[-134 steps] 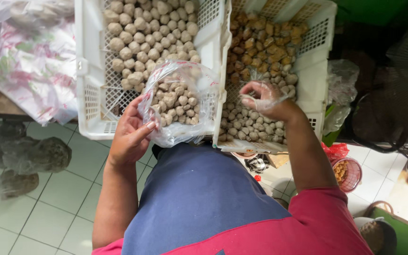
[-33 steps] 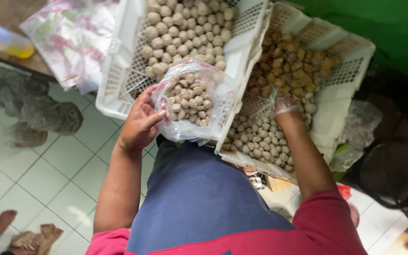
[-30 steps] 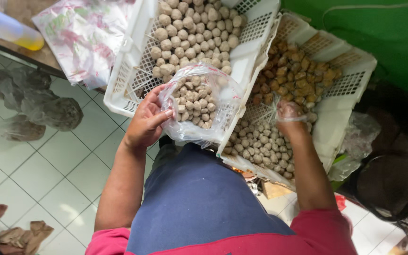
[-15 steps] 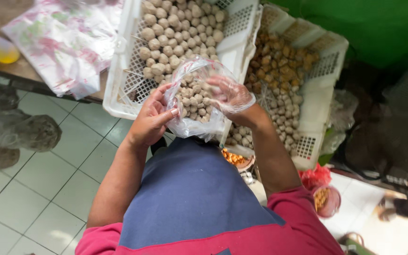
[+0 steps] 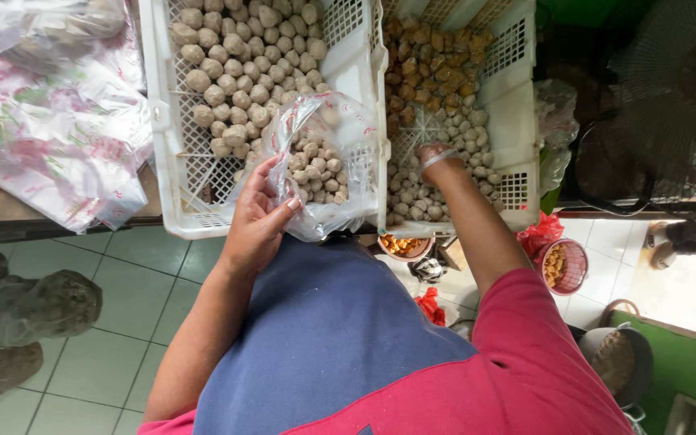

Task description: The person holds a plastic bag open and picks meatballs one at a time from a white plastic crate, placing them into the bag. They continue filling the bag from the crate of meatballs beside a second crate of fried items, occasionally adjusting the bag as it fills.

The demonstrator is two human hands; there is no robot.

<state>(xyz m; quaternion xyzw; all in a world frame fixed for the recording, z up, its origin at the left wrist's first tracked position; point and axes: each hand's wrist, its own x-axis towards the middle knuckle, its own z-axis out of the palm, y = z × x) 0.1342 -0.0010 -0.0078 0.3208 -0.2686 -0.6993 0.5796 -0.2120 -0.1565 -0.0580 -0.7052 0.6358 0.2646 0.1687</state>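
One view only, from a camera worn on the person's head. It faces steeply downward, along the torso and both forearms, toward two white crates (image 5: 364,64) that fill the upper middle of the frame. Range is close: the left hand (image 5: 255,225) sits near centre, the right hand (image 5: 437,157) just beyond. The tiled floor (image 5: 122,322) shows lower left, the desk (image 5: 10,211) edge at far left. No second view exists, so nothing is shared.
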